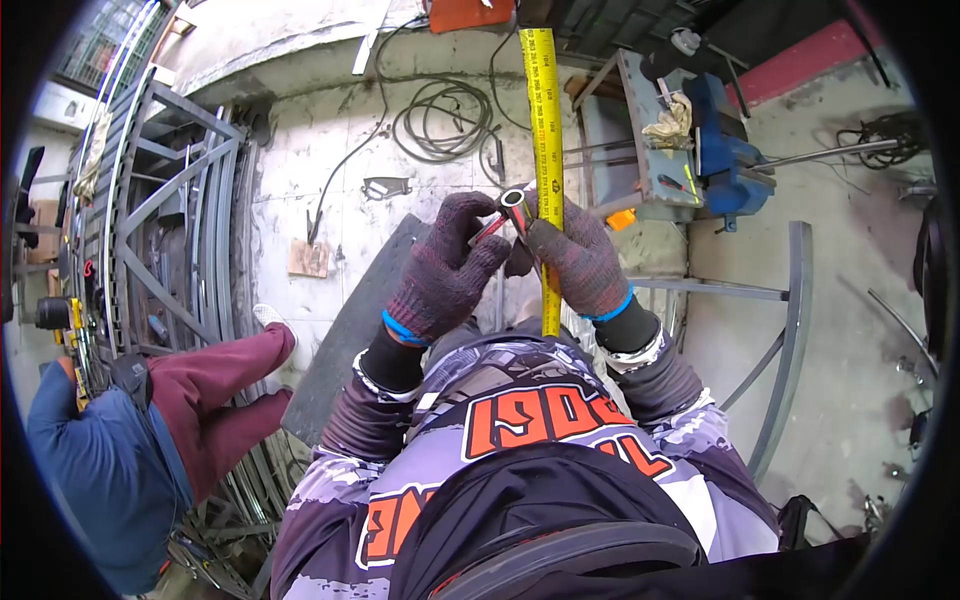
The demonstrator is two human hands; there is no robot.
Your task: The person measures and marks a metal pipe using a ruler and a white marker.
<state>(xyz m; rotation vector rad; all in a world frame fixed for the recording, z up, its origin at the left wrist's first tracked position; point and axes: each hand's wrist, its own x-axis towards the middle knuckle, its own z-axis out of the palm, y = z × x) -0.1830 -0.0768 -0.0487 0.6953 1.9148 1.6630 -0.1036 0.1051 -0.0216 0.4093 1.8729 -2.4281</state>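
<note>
Both my hands wear dark knit gloves with blue cuffs. My right hand point(578, 262) grips a metal tube point(515, 203) whose open end faces up, and presses a yellow tape measure blade point(543, 110) against it. The blade runs from the top of the view down past my wrist. My left hand point(445, 270) closes on a thin red-tipped marker point(487, 230) with its tip near the tube's end. The tube's lower length is hidden behind my hands.
A person in a blue top and maroon trousers point(215, 385) crouches at left beside stacked metal frames point(170, 230). A blue bench vise point(725, 150) sits on a workbench at right. Coiled cables point(440, 120) lie on the floor. A curved steel frame point(790, 330) stands at right.
</note>
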